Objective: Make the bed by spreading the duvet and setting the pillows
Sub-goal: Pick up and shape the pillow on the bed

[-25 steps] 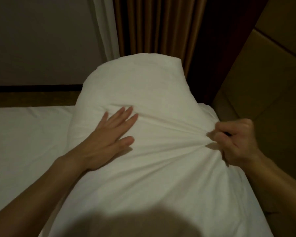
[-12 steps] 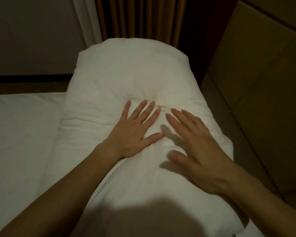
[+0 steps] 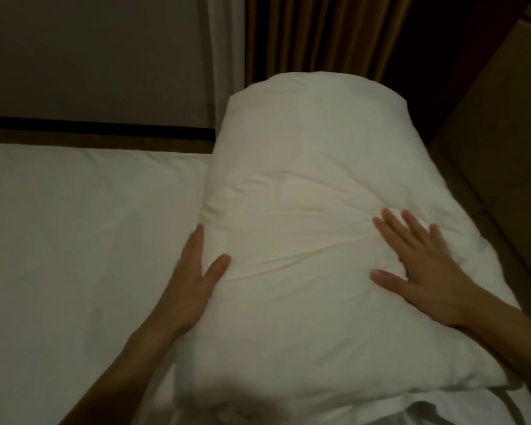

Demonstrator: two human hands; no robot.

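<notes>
While the white pillow (image 3: 313, 228) lies lengthwise at the head end of the bed, its far end rising in front of the brown curtain (image 3: 316, 35) and its right edge running along the tan padded headboard (image 3: 500, 124), both hands are laid against it. The left hand (image 3: 193, 283) sits at the pillow's left edge, fingers straight and together along the side where the pillow meets the white sheet (image 3: 74, 240), thumb spread out onto the top surface; it grips nothing. The right hand (image 3: 426, 271) rests flat on the top of the pillow towards its right side, fingers extended and fanned apart, thumb pointing left, palm down on the fabric. Shallow creases run across the pillowcase between the two hands. Below the pillow's near end, folds of white bedding (image 3: 460, 406) show at the bottom right. A grey wall (image 3: 89, 56) stands beyond the bed's far edge.
</notes>
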